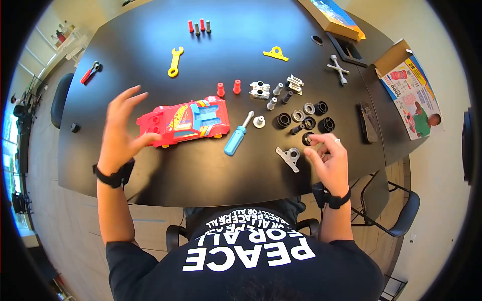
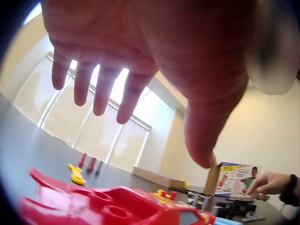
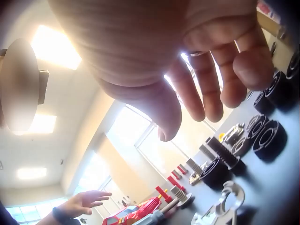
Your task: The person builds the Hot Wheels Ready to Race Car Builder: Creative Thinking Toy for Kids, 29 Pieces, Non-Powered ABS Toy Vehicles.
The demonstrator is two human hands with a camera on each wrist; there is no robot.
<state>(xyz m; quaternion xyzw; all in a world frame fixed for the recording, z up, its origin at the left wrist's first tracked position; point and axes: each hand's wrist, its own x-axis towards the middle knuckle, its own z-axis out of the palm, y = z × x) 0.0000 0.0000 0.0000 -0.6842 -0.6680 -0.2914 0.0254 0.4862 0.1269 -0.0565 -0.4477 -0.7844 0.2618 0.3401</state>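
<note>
The left hand is spread above the rear end of a red toy car, its thumb beside the car's edge. In the left wrist view, the straight fingers hold nothing above the red car. The right hand hovers with bent, parted fingers at a small black wheel; whether it touches the wheel cannot be told. A grey bracket lies left of that hand, and in the right wrist view the bracket lies below the fingers. A blue screwdriver lies beside the car.
Black wheels, grey rings and bolts lie centre right. Farther back are a yellow wrench, a yellow bracket, red and grey pegs and a grey cross wrench. An open box stands at the right edge.
</note>
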